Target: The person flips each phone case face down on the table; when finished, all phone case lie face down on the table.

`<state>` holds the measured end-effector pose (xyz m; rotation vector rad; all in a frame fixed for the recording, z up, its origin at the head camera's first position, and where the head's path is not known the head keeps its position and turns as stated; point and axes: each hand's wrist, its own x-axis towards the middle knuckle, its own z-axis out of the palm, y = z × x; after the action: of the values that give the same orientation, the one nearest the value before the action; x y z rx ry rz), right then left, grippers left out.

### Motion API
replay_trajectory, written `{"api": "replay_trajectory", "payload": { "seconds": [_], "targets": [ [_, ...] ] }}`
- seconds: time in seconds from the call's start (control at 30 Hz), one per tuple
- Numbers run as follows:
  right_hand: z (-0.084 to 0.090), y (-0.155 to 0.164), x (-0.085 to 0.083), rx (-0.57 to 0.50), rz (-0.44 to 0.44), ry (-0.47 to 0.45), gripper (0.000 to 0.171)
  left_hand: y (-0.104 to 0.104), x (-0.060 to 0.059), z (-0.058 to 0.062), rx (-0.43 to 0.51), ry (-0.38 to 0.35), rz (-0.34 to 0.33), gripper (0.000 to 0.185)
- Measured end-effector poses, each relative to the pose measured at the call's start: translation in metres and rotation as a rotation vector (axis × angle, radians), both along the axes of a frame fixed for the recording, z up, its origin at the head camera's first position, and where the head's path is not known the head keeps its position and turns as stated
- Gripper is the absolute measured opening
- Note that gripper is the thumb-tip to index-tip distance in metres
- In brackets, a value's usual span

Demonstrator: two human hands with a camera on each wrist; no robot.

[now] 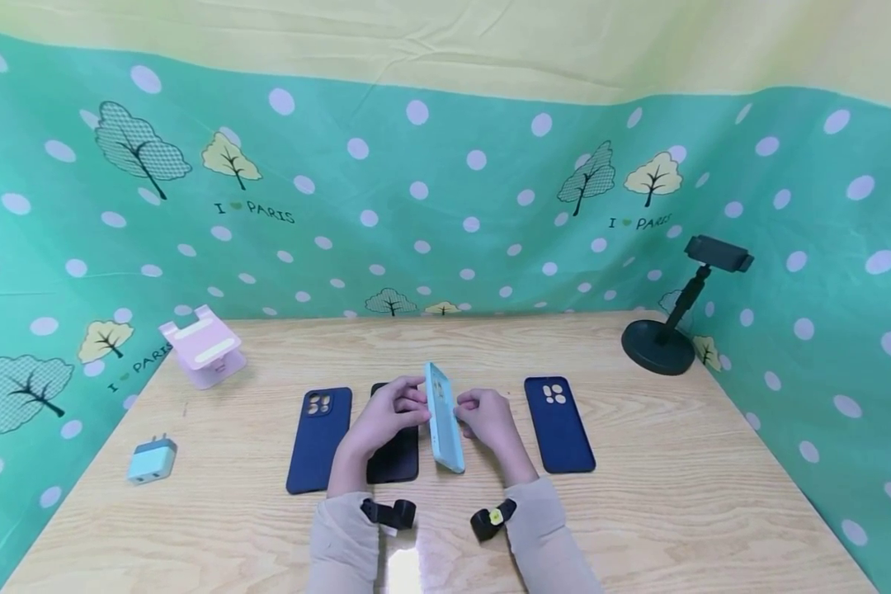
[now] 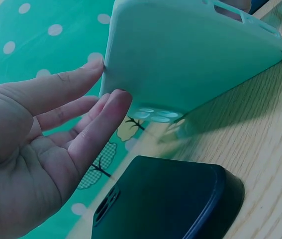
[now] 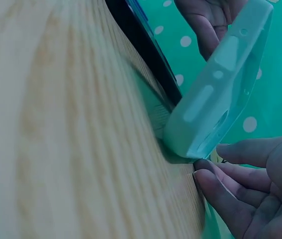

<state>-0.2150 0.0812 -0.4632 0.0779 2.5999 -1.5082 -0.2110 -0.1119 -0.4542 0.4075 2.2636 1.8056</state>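
Observation:
Between the hands a light blue phone case (image 1: 441, 421) stands tilted on its edge on the table, camera cutouts at the far end. My left hand (image 1: 393, 417) holds its left side with fingertips; in the left wrist view the fingers of that hand (image 2: 56, 129) meet the case's edge near its cutouts (image 2: 155, 113). My right hand (image 1: 486, 417) has bent fingers at the case's right side. In the right wrist view those fingertips (image 3: 208, 174) are beside the lower corner; whether they pinch it is unclear. A black phone-shaped slab (image 1: 397, 454) lies partly under the left hand.
A dark blue phone case (image 1: 319, 441) lies left, another blue case (image 1: 562, 425) lies right. Farther left are a charger plug (image 1: 152, 459) and a pink stand (image 1: 204, 346). A black stand (image 1: 661, 346) is at the back right. A dotted cloth (image 1: 445, 190) hangs behind.

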Motion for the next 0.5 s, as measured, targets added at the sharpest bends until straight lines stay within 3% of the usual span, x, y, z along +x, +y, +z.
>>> {"api": "replay_trajectory", "payload": {
  "seconds": [0.5],
  "targets": [
    [-0.0029, 0.0037, -0.003, -0.1, 0.022, -0.014, 0.03, 0.0045, 0.0011, 0.0028, 0.027, 0.013, -0.016, 0.056]
  ]
}}
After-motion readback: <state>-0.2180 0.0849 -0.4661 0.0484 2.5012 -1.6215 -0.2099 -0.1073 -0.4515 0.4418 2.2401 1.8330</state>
